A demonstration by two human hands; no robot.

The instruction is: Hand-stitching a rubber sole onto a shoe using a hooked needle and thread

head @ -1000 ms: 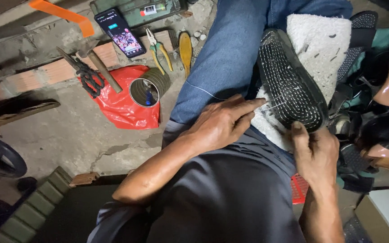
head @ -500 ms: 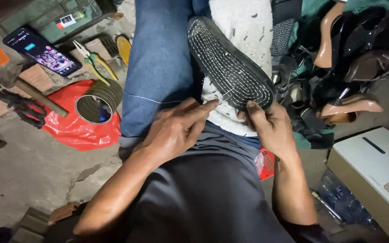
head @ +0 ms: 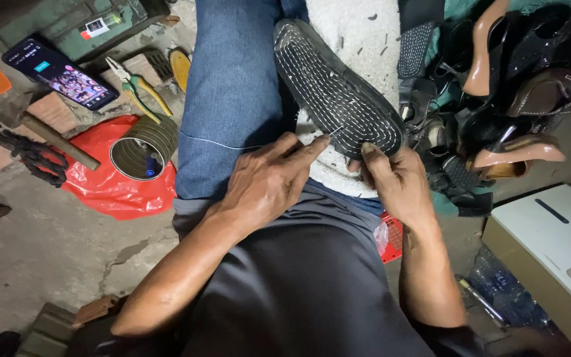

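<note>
A black shoe with a ribbed sole [head: 338,92] lies sole-up on a white cloth [head: 351,39] over my knee. My right hand [head: 394,182] grips the shoe's near end, thumb on the sole's edge. My left hand [head: 266,182] pinches a thin needle [head: 334,133] at the sole's rim, fingers closed. A pale thread [head: 219,143] runs from that hand across my blue jeans [head: 232,86].
On the concrete floor at left: a tin can [head: 141,151] on a red plastic bag [head: 110,185], pliers [head: 133,86], a lit phone [head: 61,74], a hammer [head: 47,135]. A pile of dark and tan shoes [head: 497,86] sits at right, a white box [head: 550,238] below it.
The view has swung rightward, so the floor tools slid left. Both hands have stayed on the shoe's near end, the left one still pinched at the rim with the thread trailing.
</note>
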